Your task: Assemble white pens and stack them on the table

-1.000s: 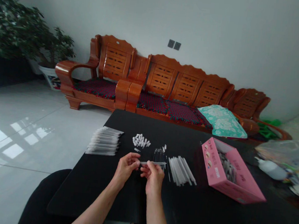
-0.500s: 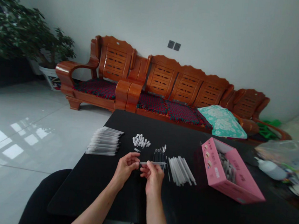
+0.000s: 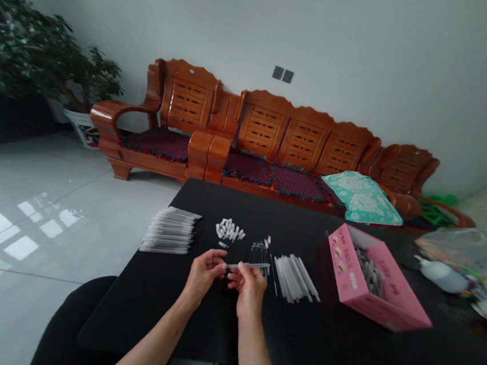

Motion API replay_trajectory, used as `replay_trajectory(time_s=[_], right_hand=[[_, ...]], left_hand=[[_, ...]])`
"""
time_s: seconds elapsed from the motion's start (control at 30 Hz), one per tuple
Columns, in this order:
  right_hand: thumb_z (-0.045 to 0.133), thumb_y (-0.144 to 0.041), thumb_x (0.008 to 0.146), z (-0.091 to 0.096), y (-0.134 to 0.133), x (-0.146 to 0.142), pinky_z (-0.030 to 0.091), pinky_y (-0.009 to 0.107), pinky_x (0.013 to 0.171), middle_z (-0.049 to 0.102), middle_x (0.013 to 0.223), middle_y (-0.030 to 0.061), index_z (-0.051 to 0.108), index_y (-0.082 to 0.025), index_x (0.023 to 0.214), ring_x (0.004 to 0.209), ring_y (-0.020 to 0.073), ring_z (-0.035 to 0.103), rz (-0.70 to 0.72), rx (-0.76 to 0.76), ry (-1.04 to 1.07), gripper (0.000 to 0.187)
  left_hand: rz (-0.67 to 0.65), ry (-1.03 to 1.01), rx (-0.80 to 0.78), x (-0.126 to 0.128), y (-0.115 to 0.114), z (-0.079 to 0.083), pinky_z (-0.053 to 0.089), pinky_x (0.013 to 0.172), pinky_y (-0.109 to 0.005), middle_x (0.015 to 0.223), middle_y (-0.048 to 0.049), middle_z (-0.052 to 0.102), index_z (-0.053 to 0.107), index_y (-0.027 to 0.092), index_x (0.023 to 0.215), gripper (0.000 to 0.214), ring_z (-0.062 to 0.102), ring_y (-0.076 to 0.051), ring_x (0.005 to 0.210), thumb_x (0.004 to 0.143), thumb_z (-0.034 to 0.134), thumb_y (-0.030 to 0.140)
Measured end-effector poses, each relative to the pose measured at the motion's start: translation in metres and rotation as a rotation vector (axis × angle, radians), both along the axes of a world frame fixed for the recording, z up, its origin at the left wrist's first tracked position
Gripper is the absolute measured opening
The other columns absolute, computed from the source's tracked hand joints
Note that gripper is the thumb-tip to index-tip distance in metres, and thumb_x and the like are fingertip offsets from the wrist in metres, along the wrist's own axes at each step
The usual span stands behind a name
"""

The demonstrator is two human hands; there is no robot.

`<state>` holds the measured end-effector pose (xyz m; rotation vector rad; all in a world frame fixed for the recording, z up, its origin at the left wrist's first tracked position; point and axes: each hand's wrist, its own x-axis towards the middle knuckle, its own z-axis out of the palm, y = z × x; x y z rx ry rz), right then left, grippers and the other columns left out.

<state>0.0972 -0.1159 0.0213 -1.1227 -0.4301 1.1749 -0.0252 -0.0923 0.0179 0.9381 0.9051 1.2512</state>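
My right hand [image 3: 251, 289] pinches a slim whitish pen barrel [image 3: 262, 266] between thumb and fingers, level above the black table. At the barrel's left end, the fingertips of my left hand [image 3: 206, 268] are pressed together; whether they also hold a small part is hidden. Just beyond lies one small white piece [image 3: 222, 244], near a heap of short white pen parts [image 3: 230, 229]. Dark thin refills [image 3: 258, 251] lie behind my right hand. To their right is a row of empty-looking white barrels [image 3: 295, 278]. A neat stack of pens [image 3: 170, 230] with dark tips lies on the left.
A pink open box [image 3: 383, 279] with greyish contents stands on the black table [image 3: 195, 327] at the right. Past it are a white bottle [image 3: 442, 276] and a clear plastic bag [image 3: 463, 247]. A wooden sofa [image 3: 261, 132] runs behind the table.
Both hands and the pen barrel stay nearly in place; my right hand has shifted very slightly left. The things on the table have not moved.
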Motion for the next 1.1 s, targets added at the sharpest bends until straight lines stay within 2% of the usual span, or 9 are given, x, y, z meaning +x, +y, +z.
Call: replay_trajectory(time_s=[0.3,0.4,0.5,0.57,0.7,0.83,0.97,1.03,1.1], right_hand=[[0.077,-0.034,0.064,-0.005,0.004,0.006,0.052,0.023,0.042,0.073,0.066,0.0057,0.058,-0.014,0.08,0.05,0.0169,0.067,0.012,0.02,0.012,0.031],[0.073,-0.035,0.066,-0.01,0.004,0.016,0.047,0.021,0.037,0.065,0.053,-0.0013,0.058,-0.016,0.074,0.039,0.013,0.059,-0.037,0.025,-0.046,0.026],[0.069,-0.036,0.068,-0.017,0.003,0.024,0.028,0.016,0.025,0.048,0.036,-0.0083,0.056,-0.016,0.065,0.025,0.0072,0.04,-0.005,0.015,-0.175,0.024],[0.069,-0.039,0.068,-0.022,0.002,0.025,0.022,0.015,0.024,0.046,0.035,-0.0086,0.057,-0.016,0.065,0.024,0.0059,0.035,0.04,0.006,-0.234,0.026],[0.07,-0.044,0.068,-0.023,-0.001,0.023,0.022,0.015,0.024,0.045,0.036,-0.0086,0.059,-0.016,0.066,0.025,0.0055,0.035,0.107,-0.003,-0.296,0.03],[0.068,-0.045,0.072,-0.02,-0.004,0.024,0.024,0.014,0.026,0.047,0.039,-0.0077,0.059,-0.015,0.067,0.027,0.0058,0.039,0.135,0.022,-0.324,0.032],[0.065,-0.049,0.074,-0.02,-0.005,0.026,0.025,0.014,0.028,0.052,0.043,-0.0056,0.064,-0.013,0.079,0.03,0.0069,0.044,0.174,0.022,-0.307,0.037],[0.062,-0.051,0.077,-0.02,-0.005,0.027,0.026,0.014,0.029,0.053,0.046,-0.005,0.066,-0.011,0.091,0.032,0.007,0.044,0.194,0.032,-0.308,0.042],[0.06,-0.051,0.08,-0.02,-0.005,0.028,0.024,0.014,0.029,0.049,0.044,-0.0069,0.066,-0.01,0.104,0.03,0.0053,0.039,0.216,0.053,-0.328,0.048]], left_hand=[[-0.082,0.11,0.001,-0.003,0.002,-0.014,0.049,0.054,-0.025,0.069,-0.0031,0.065,0.066,0.012,0.099,0.038,0.06,-0.014,0.058,0.069,0.073,0.035],[0.039,0.274,0.048,-0.012,0.014,-0.022,0.051,0.057,-0.027,0.074,-0.0051,0.068,0.067,0.014,0.101,0.035,0.064,-0.018,0.066,0.075,0.067,0.037],[0.204,0.51,0.145,-0.02,0.033,-0.028,0.051,0.064,-0.029,0.08,-0.0056,0.07,0.07,0.018,0.096,0.025,0.065,-0.02,0.07,0.076,0.063,0.031],[0.255,0.642,0.269,-0.02,0.045,-0.031,0.05,0.072,-0.031,0.089,-0.0066,0.07,0.071,0.019,0.096,0.022,0.065,-0.02,0.076,0.078,0.061,0.024],[0.181,0.891,0.475,-0.011,0.061,-0.031,0.045,0.087,-0.034,0.106,-0.0085,0.066,0.069,0.021,0.103,0.029,0.06,-0.023,0.096,0.079,0.056,0.011],[0.099,1.047,0.47,-0.006,0.068,-0.031,0.042,0.086,-0.032,0.101,-0.0083,0.065,0.069,0.021,0.096,0.025,0.057,-0.023,0.098,0.077,0.058,0.007],[0.116,0.937,0.408,-0.008,0.069,-0.031,0.043,0.076,-0.028,0.083,-0.0049,0.064,0.069,0.02,0.08,0.008,0.059,-0.019,0.08,0.078,0.061,0.016],[0.103,0.746,0.321,-0.01,0.066,-0.031,0.044,0.07,-0.027,0.077,-0.0036,0.064,0.069,0.019,0.079,0.008,0.059,-0.018,0.072,0.078,0.063,0.025],[0.052,0.495,0.204,-0.012,0.062,-0.03,0.045,0.063,-0.026,0.072,-0.0033,0.065,0.069,0.018,0.083,0.019,0.059,-0.017,0.066,0.076,0.065,0.035]])
